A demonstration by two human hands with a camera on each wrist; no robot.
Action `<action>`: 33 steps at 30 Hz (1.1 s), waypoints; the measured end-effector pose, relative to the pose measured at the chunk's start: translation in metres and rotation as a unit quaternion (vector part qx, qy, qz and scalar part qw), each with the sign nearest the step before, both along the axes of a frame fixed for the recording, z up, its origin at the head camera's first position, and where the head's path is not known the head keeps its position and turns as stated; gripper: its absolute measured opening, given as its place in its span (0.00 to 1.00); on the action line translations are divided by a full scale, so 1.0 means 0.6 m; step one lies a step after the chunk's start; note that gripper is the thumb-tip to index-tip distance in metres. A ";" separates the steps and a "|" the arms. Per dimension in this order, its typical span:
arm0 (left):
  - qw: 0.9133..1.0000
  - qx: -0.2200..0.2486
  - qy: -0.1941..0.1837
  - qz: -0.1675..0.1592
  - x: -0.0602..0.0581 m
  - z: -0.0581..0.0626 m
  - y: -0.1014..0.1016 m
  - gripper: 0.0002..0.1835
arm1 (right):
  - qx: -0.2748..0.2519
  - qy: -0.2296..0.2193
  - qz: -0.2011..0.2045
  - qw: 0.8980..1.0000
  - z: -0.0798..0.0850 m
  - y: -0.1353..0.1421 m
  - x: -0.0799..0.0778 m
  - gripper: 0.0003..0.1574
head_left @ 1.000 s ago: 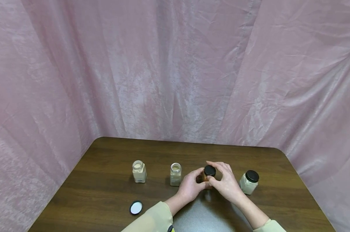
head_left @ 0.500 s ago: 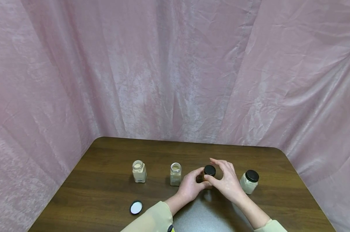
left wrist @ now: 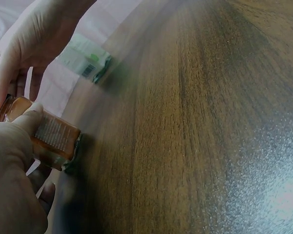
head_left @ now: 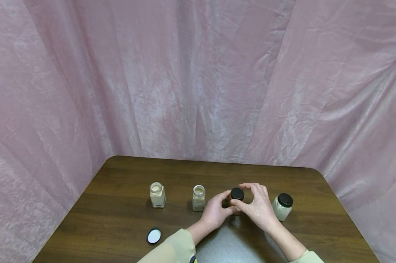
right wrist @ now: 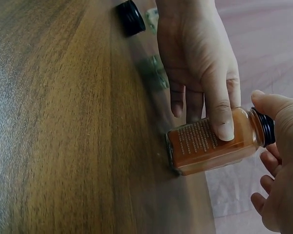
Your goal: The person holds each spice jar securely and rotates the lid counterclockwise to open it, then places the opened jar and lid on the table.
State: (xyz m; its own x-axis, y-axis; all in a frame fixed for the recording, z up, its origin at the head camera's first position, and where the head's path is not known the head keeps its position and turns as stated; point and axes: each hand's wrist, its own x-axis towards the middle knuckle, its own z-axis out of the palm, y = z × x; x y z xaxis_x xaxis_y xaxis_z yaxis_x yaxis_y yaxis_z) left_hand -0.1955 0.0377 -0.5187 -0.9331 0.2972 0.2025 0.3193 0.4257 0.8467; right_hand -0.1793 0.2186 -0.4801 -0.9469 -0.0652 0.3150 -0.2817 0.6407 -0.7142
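A small square glass jar of orange-red powder (right wrist: pixel 205 144) stands upright on the table under a black screw lid (head_left: pixel 237 193). Its body is gripped by my left hand (head_left: pixel 215 211), the thumb lying flat over the printed label in both wrist views. My right hand (head_left: pixel 258 208) arches around the lid, thumb at its near edge and forefinger behind it; the other fingers are curled below the thumb in the right wrist view. Just left of my left hand is a lidless jar of pale powder (head_left: pixel 199 199). A black-lidded jar of whitish contents (head_left: pixel 282 207) stands right of my right hand.
Another lidless jar of cream powder (head_left: pixel 157 196) stands farther left on the wooden table (head_left: pixel 96 219). A loose black lid (head_left: pixel 154 236) lies in front of it, white inside up. Pink curtains (head_left: pixel 198 80) hang behind the table.
My right fingers have shifted around the lid: the forefinger lifted away and came back down behind it, while the thumb slid left along the near edge. My left hand and the jar stayed put.
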 end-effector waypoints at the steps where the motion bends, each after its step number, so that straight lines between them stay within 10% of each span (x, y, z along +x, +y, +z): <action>1: 1.000 0.000 -0.001 0.001 0.000 0.000 0.000 0.20 | 0.001 0.001 -0.001 1.000 0.000 0.000 0.000 0.38; 33: 1.000 0.005 -0.006 -0.001 -0.002 -0.001 0.000 0.20 | 0.002 -0.005 -0.005 1.000 0.000 -0.007 -0.003 0.38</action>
State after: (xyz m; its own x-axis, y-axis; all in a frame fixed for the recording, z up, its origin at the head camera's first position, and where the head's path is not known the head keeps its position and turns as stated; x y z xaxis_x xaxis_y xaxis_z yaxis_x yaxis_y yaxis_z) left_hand -0.1969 0.0378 -0.5194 -0.9347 0.2971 0.1952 0.3108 0.4163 0.8545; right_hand -0.1811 0.2141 -0.4799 -0.9506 -0.0559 0.3053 -0.2676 0.6461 -0.7148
